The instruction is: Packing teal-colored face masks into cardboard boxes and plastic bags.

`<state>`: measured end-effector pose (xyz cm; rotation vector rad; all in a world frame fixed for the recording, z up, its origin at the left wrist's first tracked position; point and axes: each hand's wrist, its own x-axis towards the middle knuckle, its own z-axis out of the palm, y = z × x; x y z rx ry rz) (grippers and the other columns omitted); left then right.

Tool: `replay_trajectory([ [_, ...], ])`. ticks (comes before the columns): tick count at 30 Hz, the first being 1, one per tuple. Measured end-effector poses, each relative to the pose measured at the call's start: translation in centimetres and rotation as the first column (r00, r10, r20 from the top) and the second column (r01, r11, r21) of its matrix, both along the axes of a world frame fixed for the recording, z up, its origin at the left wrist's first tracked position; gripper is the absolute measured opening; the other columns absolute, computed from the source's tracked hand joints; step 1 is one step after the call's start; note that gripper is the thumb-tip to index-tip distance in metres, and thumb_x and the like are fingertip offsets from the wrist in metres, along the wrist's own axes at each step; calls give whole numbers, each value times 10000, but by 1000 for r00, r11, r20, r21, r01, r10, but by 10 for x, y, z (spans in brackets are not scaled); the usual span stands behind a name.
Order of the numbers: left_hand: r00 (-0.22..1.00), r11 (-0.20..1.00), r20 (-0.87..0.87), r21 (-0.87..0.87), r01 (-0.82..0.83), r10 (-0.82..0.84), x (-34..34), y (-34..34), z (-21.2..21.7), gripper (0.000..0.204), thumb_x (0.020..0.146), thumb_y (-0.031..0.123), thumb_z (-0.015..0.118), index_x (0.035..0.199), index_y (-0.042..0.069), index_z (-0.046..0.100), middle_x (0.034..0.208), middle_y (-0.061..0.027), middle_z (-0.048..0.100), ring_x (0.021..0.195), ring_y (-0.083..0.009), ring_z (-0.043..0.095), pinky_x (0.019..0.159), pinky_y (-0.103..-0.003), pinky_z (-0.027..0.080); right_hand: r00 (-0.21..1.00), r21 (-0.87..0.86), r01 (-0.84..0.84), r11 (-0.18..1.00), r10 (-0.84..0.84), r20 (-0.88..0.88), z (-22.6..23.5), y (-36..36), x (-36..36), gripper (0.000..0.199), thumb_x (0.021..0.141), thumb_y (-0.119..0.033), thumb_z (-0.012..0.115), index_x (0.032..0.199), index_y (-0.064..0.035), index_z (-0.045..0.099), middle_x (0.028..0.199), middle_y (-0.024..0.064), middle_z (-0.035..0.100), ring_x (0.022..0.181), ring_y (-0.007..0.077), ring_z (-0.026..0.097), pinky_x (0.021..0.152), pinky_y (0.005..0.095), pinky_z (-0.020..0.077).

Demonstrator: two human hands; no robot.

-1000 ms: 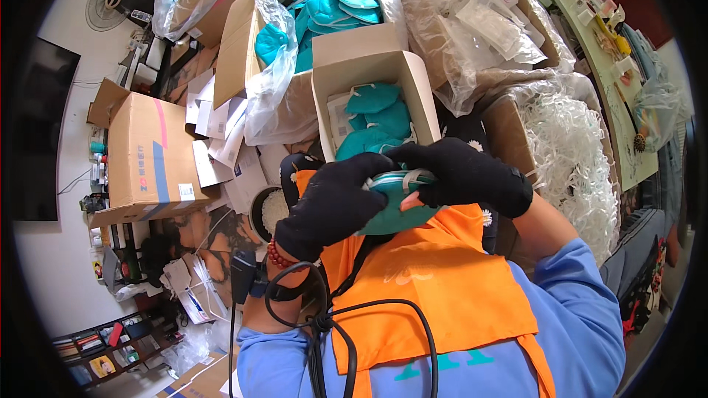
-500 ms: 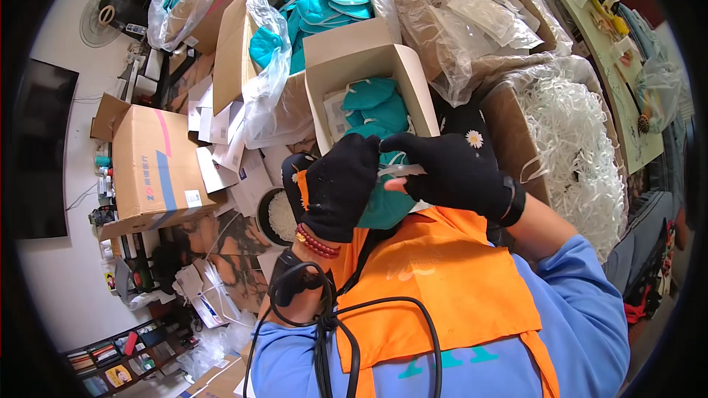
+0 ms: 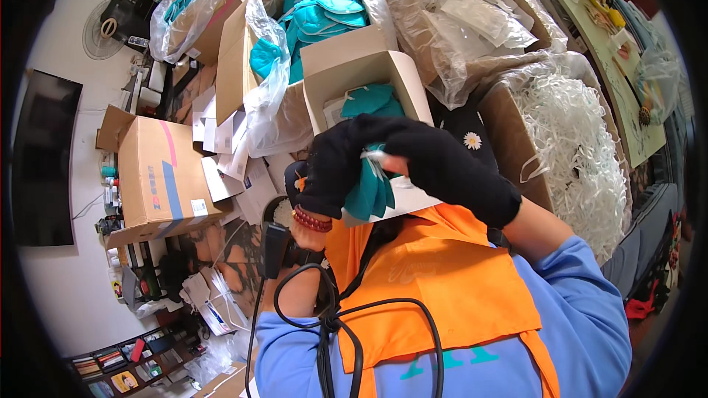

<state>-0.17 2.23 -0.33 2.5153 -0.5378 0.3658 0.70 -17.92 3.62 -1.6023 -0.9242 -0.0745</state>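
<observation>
My left hand (image 3: 326,166), in a black glove, is closed at the upper left side of a teal face mask (image 3: 363,193) that hangs below it. Across from it, my right hand (image 3: 461,169), gloved too with its bare thumb tip showing, pinches the white strap (image 3: 375,156) against the mask. Both hands meet over the near end of an open white box (image 3: 414,81), partly covering it. Inside that box lie more teal masks (image 3: 369,99) and a pale packet at the left. The gloves hide most of my fingertips.
Beyond the box stands a lined carton of loose teal masks (image 3: 324,11). White wrapped packets (image 3: 487,11) fill another carton at the far right. Tangled white straps (image 3: 575,155) heap in a carton at right. A closed-sided brown carton (image 3: 166,169) stands left; a black cable (image 3: 413,301) hangs over my apron.
My hands have drawn together and turned over the mask, with the right moving slightly left. The mask has swung to a narrower, more edge-on angle and shows less of its face.
</observation>
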Motion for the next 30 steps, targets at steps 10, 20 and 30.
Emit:
replay_trajectory([
  [10,941,990,309,-32,-135,138,27,-9,-21,244,857,151,608,1066,51,685,903,-169,682,813,-367,656,729,-393,519,894,61,102,993,-65,-444,26,38,-38,302,993,-262,568,822,-14,538,682,31,441,685,94,426,632,274,384],
  [20,889,983,441,70,-170,122,66,-20,-37,298,855,125,557,1125,38,645,889,-180,654,856,-340,640,752,-397,505,988,-130,115,985,-127,-87,48,28,-56,216,922,-213,618,774,-59,584,662,140,577,596,318,586,533,349,440],
  [30,971,899,-3,-376,-223,239,62,69,-8,342,1045,234,407,815,30,557,590,-55,466,532,-163,464,498,-326,359,897,-24,214,977,-206,-392,44,-26,-10,184,888,-211,699,928,-62,600,814,37,614,782,72,563,660,248,453],
])
